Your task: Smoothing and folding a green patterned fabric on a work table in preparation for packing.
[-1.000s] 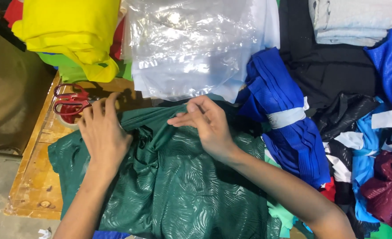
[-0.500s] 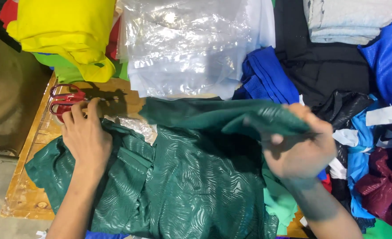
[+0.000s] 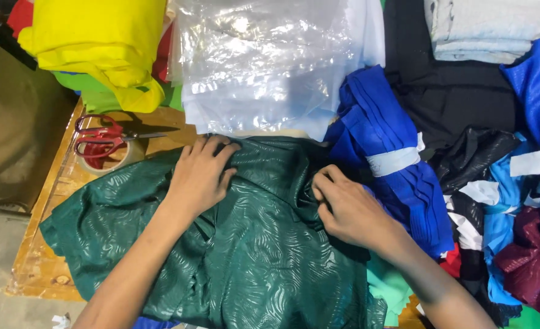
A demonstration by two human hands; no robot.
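Wooden table (image 3: pixel 44 256) carries green patterned fabric (image 3: pixel 251 256), red-handled scissors (image 3: pixel 99 137) on a tape roll (image 3: pixel 120 157), clear plastic sheeting (image 3: pixel 264 67), mixed fabric piles (image 3: pixel 495 201).

The glossy dark green fabric (image 3: pixel 251 244) carries a wavy, zebra-like embossed pattern. The metal scissors (image 3: pixel 102 137) have red handles. The folded cloth stack (image 3: pixel 99 42) is bright yellow over lime green. The crinkled plastic sheeting (image 3: pixel 264 61) is clear. The pleated fabric bundle (image 3: pixel 385 140) is royal blue with a pale grey band. The wooden table (image 3: pixel 44 256) is orange-brown.
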